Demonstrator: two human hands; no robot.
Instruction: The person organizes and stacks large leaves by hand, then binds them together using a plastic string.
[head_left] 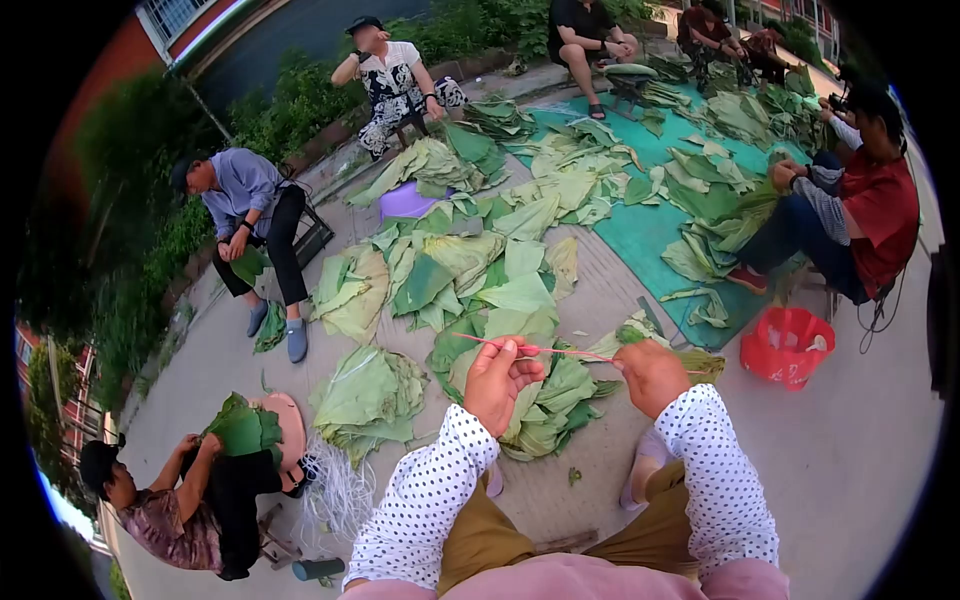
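Observation:
A thin pink string (572,352) stretches between my two hands, above a heap of large green leaves (545,415) on the ground between my feet. My left hand (500,385) pinches it between thumb and finger, with a loose end sticking out to the left. At the other end, my right hand (652,375) is closed round the string, its back turned up so the fingers are partly hidden. Some leaves (700,365) show just behind the right hand; whether it touches them I cannot tell.
A tied leaf bundle (368,393) lies to the left, near white plastic strips (337,490). More leaves (450,260) spread ahead, some on a green tarp (630,255). A red bucket (787,348) stands at right. Several seated people surround the leaves.

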